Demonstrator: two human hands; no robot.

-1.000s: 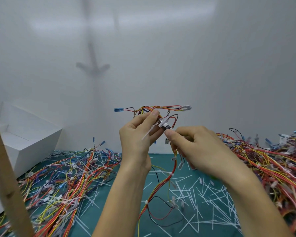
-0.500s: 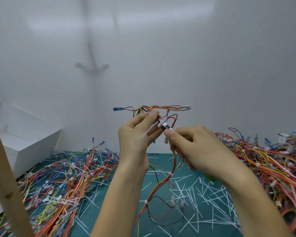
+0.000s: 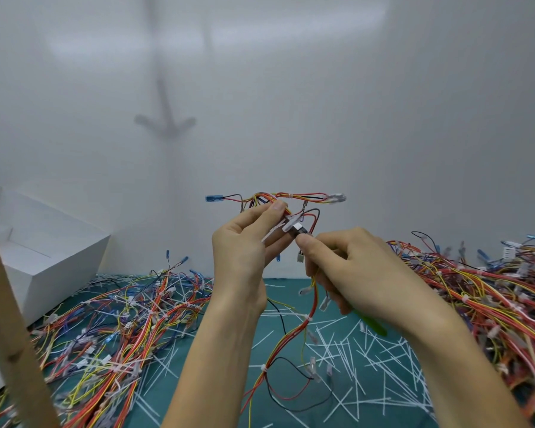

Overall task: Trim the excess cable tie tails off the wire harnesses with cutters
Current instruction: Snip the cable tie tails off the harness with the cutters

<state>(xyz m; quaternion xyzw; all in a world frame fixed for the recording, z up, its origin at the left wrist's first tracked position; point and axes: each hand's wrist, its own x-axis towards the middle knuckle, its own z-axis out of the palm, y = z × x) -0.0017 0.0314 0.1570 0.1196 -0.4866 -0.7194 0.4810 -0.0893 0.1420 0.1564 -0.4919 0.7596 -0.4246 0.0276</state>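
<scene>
Looks almost the same as half a second ago: hands, wires and tool in very nearly the same spots, with no fresh cut to see. Starting at the far left, a leaning wooden post (image 3: 7, 319) right at the edge of the view. Just behind it, a white box (image 3: 44, 251), open on top, white inside, up against the white wall (image 3: 352, 118). Next, on the green mat (image 3: 294, 415), a big left pile (image 3: 121, 319) of red, yellow and blue wire bunches, running from the box to under the left arm. Then the left hand (image 3: 241, 257), lifted up in the middle, thumb and first finger pinching the held harness (image 3: 291, 196), other fingers curled in behind. Hanging from that pinch, the long part of the bunch, down to the mat. Sticking out down and left from the pinch, a thin white tie tail (image 3: 274, 231). Touching the tie right there, the metal tip of the cutters (image 3: 298, 228); too small to tell if the blades are apart or together. Wrapped round the tool, the right hand (image 3: 362, 273), fingers curled tight, thumb up near the tip, green handle (image 3: 372, 325) poking out below the palm. Under both arms, lots of cut tails (image 3: 352, 350) scattered on the mat. At the far right, a right pile (image 3: 491, 304) of bunches, reaching the edge of the view. Open room mostly up high, in front of the wall, and in the mat strip between the two piles.
</scene>
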